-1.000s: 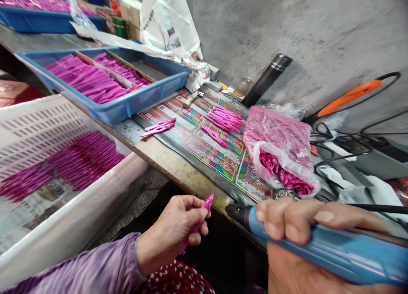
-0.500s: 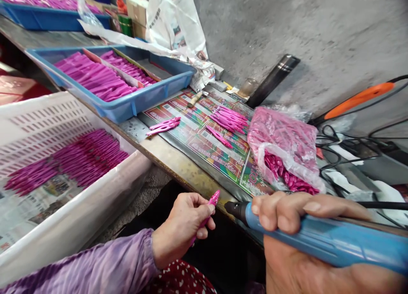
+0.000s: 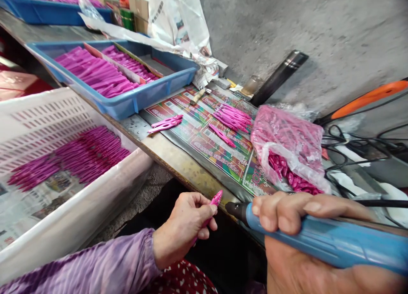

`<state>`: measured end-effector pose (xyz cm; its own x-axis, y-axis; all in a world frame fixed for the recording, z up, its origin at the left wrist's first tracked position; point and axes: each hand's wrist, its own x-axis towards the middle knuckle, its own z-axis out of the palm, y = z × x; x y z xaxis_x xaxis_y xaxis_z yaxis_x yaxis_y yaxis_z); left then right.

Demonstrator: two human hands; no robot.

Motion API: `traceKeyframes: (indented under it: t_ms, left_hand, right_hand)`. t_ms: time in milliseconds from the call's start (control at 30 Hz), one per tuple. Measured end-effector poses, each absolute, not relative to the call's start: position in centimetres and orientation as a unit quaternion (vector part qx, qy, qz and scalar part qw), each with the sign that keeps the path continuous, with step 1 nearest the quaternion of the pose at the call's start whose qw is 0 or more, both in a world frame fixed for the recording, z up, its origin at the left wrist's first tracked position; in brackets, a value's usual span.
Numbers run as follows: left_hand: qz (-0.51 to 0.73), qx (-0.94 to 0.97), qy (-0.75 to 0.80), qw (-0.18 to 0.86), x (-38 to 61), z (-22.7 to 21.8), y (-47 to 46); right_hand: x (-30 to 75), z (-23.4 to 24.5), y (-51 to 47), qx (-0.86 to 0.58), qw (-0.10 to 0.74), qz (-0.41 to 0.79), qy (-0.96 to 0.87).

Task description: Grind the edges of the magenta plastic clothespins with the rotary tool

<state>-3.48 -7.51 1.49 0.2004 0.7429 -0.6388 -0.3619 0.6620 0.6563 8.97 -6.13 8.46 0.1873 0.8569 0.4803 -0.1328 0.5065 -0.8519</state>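
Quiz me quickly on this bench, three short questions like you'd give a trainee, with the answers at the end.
1. What does the right hand grip?
A) a blue corded power tool
B) an orange-handled tool
C) a bundle of loose wires

2. True or false: the clear plastic bag of pink pieces sits inside the blue tray.

3. Fill in the blank: the left hand pinches a pink plastic piece; similar pieces in the white crate lie on sheets of ____.

Key: 1 A; 2 false, the bag lies outside the tray; 3 newspaper.
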Motion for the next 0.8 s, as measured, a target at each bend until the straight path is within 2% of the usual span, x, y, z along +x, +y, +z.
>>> traceKeyframes:
  t_ms: [167, 267, 433, 733, 800]
  left_hand:
    - [0.368, 0.174, 0.514, 0.755, -3.4, 1.2, -7.5]
    - [0.380, 0.167, 0.499, 0.761, -3.2, 0.7, -7.5]
    - [0.396, 0.152, 0.490, 0.761, -2.9, 0.5, -7.7]
    - [0.380, 0.136, 0.505, 0.763, -2.8, 0.7, -7.7]
    - [0.377, 0.138, 0.503, 0.765, -2.7, 0.5, -7.7]
  right_hand:
    - [9.5, 8.4, -5.7, -0.333, 0.644, 0.399, -0.561]
    - [9.8, 8.4, -5.1, -0.299, 0.645, 0.402, -0.578]
    - [9.5, 8.5, -4.7, -0.314, 0.585, 0.472, -0.580]
    - [8.8, 8.6, -5.1, -0.384, 0.614, 0.412, -0.553]
    - [9.3, 8.7, -5.1, -0.342, 0.583, 0.431, -0.598]
